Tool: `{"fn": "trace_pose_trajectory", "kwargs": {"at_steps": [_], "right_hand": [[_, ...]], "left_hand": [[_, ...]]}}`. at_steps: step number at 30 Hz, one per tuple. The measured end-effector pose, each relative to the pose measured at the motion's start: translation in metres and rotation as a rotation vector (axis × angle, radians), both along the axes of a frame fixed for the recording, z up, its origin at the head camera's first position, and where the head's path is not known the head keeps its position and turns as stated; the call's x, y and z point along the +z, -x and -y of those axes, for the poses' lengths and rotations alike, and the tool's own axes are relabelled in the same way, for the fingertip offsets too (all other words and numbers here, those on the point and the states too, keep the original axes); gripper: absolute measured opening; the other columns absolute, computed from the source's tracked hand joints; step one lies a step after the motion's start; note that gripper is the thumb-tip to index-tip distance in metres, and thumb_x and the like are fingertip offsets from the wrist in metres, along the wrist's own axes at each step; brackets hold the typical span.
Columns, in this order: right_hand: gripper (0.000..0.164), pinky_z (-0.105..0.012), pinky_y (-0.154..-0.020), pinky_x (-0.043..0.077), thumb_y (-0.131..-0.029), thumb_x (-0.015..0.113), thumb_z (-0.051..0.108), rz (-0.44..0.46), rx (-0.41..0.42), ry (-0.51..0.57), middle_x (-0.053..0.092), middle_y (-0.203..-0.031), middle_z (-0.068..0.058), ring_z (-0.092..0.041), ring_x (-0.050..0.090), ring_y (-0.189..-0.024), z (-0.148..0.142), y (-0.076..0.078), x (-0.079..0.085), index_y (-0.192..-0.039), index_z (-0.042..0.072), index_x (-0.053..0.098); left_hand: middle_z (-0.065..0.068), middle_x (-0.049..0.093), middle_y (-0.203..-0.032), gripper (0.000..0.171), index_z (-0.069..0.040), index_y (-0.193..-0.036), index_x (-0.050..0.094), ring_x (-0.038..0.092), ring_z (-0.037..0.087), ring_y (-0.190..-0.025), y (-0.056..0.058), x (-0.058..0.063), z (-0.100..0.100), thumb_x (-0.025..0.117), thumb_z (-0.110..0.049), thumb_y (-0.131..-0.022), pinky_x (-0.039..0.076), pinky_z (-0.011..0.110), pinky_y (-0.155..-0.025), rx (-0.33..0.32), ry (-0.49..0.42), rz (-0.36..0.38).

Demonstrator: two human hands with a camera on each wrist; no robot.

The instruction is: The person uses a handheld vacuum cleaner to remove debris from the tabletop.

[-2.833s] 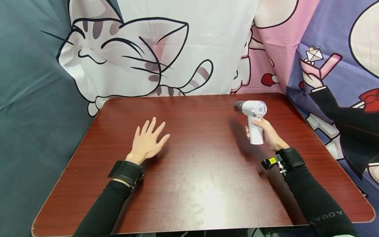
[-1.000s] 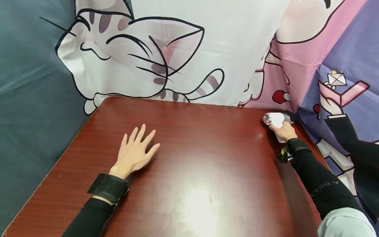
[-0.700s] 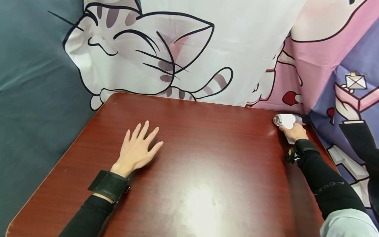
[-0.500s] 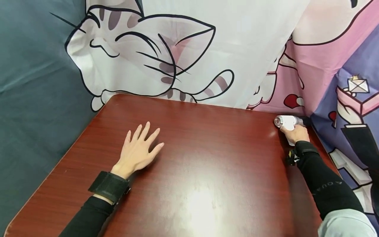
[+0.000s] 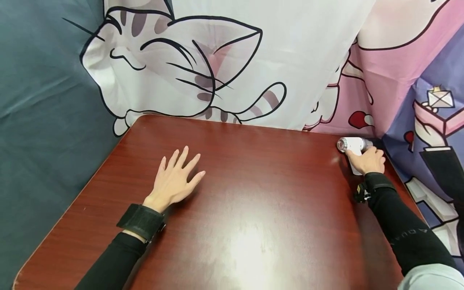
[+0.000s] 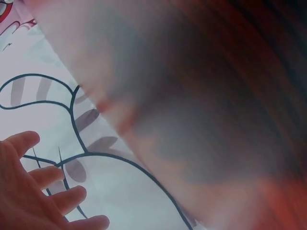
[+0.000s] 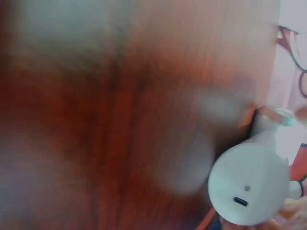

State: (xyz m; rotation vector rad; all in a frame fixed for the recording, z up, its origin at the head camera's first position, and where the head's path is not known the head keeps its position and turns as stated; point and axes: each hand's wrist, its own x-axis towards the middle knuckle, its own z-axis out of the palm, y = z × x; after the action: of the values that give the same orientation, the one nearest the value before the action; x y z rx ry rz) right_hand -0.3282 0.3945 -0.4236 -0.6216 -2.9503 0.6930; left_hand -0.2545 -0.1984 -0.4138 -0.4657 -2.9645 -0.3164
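Note:
A white hair dryer (image 5: 354, 145) is at the table's far right corner, its dark nozzle turned right and its handle towards me. My right hand (image 5: 367, 161) is beside the handle, thumb near its upper part and fingers loosened on the other side. In the right wrist view, the round handle end of the hair dryer (image 7: 249, 184) shows a small slot and a dot; only blurred bits of fingers appear. My left hand (image 5: 173, 181) is at the left of the table, fingers spread, holding nothing. Its fingers show again in the left wrist view, against the printed cloth.
A reddish-brown table (image 5: 235, 181) with rounded corners carries a bright glare patch near its front. Printed cloth (image 5: 297, 60) hangs along the back and right sides, and a grey-green cloth (image 5: 47, 141) covers the left side.
The hair dryer has gone from the table's right half to the far right corner, its nozzle swung from left to right. Just now my right fingers have loosened from its handle.

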Motion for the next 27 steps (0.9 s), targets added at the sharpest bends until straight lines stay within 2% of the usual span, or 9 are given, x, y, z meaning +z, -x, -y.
{"fn": "trace_pose_trajectory", "kwargs": {"at_steps": [4, 8, 12, 17, 22, 27], "right_hand": [[0.081, -0.065, -0.088, 0.031, -0.087, 0.053, 0.053, -0.137, 0.009, -0.009, 0.025, -0.131, -0.042, -0.058, 0.028, -0.114, 0.013, -0.006, 0.011, -0.133, -0.012, 0.035], [0.072, -0.065, -0.089, 0.03, -0.09, 0.052, 0.045, -0.198, 0.075, 0.011, 0.024, -0.139, -0.036, -0.055, 0.026, -0.119, 0.034, -0.007, 0.025, -0.139, -0.005, 0.036], [0.068, -0.065, -0.092, 0.03, -0.092, 0.047, 0.04, -0.182, 0.168, 0.013, 0.022, -0.145, -0.032, -0.055, 0.025, -0.123, 0.063, -0.007, 0.037, -0.143, -0.002, 0.034], [0.066, -0.066, -0.1, 0.025, -0.092, 0.048, 0.037, -0.157, 0.28, 0.029, 0.016, -0.149, -0.033, -0.056, 0.02, -0.131, 0.1, -0.007, 0.047, -0.144, -0.001, 0.032], [0.068, -0.062, -0.104, 0.022, -0.092, 0.052, 0.035, -0.183, 0.384, 0.033, 0.016, -0.151, -0.03, -0.048, 0.02, -0.136, 0.131, -0.003, 0.047, -0.147, 0.002, 0.031], [0.068, -0.063, -0.103, 0.023, -0.094, 0.051, 0.037, -0.154, 0.45, 0.01, 0.012, -0.154, -0.026, -0.051, 0.02, -0.134, 0.153, -0.005, 0.04, -0.151, 0.008, 0.027]], "left_hand": [[0.01, 0.018, -0.157, 0.071, -0.027, -0.149, 0.035, 0.013, 0.034, -0.142, 0.01, 0.001, -0.003, 0.029, -0.069, -0.092, 0.006, 0.061, -0.108, -0.017, -0.008, 0.012], [0.01, 0.017, -0.157, 0.072, -0.027, -0.149, 0.035, 0.013, 0.033, -0.143, 0.02, 0.0, -0.005, 0.028, -0.07, -0.092, 0.007, 0.061, -0.108, -0.026, -0.019, 0.021], [0.011, 0.018, -0.157, 0.072, -0.028, -0.15, 0.034, 0.013, 0.034, -0.142, 0.03, -0.001, -0.004, 0.028, -0.069, -0.092, 0.008, 0.061, -0.108, -0.035, -0.022, 0.029], [0.012, 0.016, -0.157, 0.071, -0.026, -0.151, 0.033, 0.013, 0.037, -0.142, 0.043, 0.0, -0.003, 0.028, -0.068, -0.093, 0.007, 0.061, -0.108, -0.047, -0.024, 0.047], [0.013, 0.015, -0.158, 0.072, -0.026, -0.151, 0.031, 0.012, 0.038, -0.142, 0.05, -0.001, -0.003, 0.026, -0.068, -0.093, 0.006, 0.061, -0.108, -0.034, -0.024, 0.057], [0.013, 0.015, -0.157, 0.074, -0.027, -0.151, 0.031, 0.011, 0.038, -0.142, 0.056, -0.002, -0.01, 0.027, -0.071, -0.092, 0.006, 0.062, -0.108, -0.02, -0.023, 0.059]]}}
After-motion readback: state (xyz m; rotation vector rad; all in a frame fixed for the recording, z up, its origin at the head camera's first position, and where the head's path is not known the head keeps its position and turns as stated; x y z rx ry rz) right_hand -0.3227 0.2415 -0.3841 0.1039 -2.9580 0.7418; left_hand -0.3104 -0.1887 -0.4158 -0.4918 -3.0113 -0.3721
